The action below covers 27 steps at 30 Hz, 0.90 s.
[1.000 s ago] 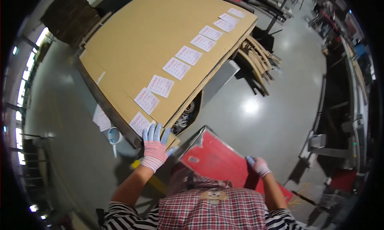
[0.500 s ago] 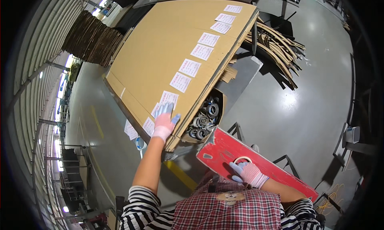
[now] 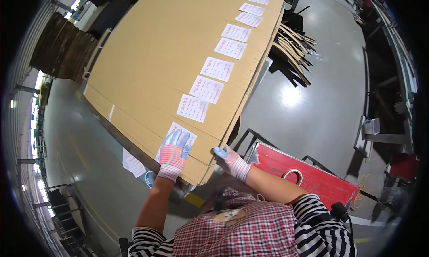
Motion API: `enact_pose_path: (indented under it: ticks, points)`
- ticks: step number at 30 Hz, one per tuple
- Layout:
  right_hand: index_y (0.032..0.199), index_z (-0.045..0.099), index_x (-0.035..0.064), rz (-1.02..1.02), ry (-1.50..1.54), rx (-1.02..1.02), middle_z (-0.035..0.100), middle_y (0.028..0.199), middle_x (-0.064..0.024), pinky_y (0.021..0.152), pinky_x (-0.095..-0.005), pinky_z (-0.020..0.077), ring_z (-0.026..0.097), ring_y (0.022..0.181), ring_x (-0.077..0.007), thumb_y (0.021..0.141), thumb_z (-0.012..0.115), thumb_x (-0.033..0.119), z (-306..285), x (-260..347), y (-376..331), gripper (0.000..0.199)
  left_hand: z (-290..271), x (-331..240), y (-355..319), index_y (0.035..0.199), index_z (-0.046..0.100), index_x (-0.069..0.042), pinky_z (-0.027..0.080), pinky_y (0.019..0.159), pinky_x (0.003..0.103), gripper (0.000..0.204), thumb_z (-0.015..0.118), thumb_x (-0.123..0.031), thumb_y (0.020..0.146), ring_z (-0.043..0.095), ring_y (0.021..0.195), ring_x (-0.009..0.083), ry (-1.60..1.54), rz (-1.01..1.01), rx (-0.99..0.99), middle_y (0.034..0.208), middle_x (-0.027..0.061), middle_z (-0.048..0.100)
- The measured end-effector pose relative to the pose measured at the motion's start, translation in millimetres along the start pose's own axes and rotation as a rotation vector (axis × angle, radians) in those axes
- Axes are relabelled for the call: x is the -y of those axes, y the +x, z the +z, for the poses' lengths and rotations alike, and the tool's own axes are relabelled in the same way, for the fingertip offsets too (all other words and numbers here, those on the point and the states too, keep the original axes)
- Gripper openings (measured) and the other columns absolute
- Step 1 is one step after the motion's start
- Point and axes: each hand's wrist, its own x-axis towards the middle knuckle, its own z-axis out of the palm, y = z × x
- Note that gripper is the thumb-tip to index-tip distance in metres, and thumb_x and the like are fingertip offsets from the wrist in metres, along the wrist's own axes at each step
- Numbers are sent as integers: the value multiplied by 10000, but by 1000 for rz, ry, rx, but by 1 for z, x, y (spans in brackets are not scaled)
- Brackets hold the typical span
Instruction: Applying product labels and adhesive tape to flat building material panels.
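Observation:
My left hand [image 3: 174, 152], in a striped glove with blue fingertips, lies with fingers stretched out over a white printed paper slip [image 3: 190, 136] on the large brown cardboard sheet [image 3: 138, 56]. My right hand [image 3: 233, 162], gloved the same way, is at the sheet's near right edge. Its blue fingertip rests on the edge, and the remaining fingers are hidden below, so the hold is unclear. Several more paper slips [image 3: 206, 89] run in a slanting row up the sheet toward its far right corner, a few of them overlapping.
A red board [image 3: 272, 161] stands right of my right hand with a tape roll [image 3: 300, 178] on it. Loose paper slips [image 3: 133, 163] and a blue-and-white round item [image 3: 149, 179] are left of the sheet's edge. Curved strips [image 3: 292, 51] lie at the far right.
My right hand has left the tape roll on the red board and moved left to the cardboard edge. My left hand stays on the slips. The box of rolls is now hidden.

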Motion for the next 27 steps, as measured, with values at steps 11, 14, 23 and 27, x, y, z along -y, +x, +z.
enact_pose_path:
  ticks: [11,14,23,27]
  points:
    - [1446,395,-8,-166,-194,-109,542,1390,-125,1075,-362,417,527,1261,-223,873,760,249,13,-25,6,727,-2,22,9,1164,721,-224,460,948,447,336,715,-290,835,572,1075,332,-311,-113,81,1157,93,635]
    - [1446,395,-7,-54,-107,-37,530,1400,-131,1067,-367,428,538,1245,-224,874,752,231,-3,-6,-48,715,19,-16,-8,1165,722,-252,466,937,435,359,724,-331,815,576,1076,297,-288,-24,116,1152,62,638]
    - [1406,437,20,-173,-1519,-236,527,1359,-187,1053,-420,458,508,1281,-358,786,835,195,-80,46,-226,758,25,-120,-20,1088,670,-163,446,909,430,353,737,-339,789,557,1066,261,-333,16,115,1181,31,607]
    - [1203,606,88,-566,-2420,95,552,1262,-168,1000,-548,448,517,1203,-390,686,755,127,-165,71,-254,540,26,-120,-29,920,709,-155,445,894,451,231,763,-307,754,558,1044,282,-253,2,69,1177,44,613]
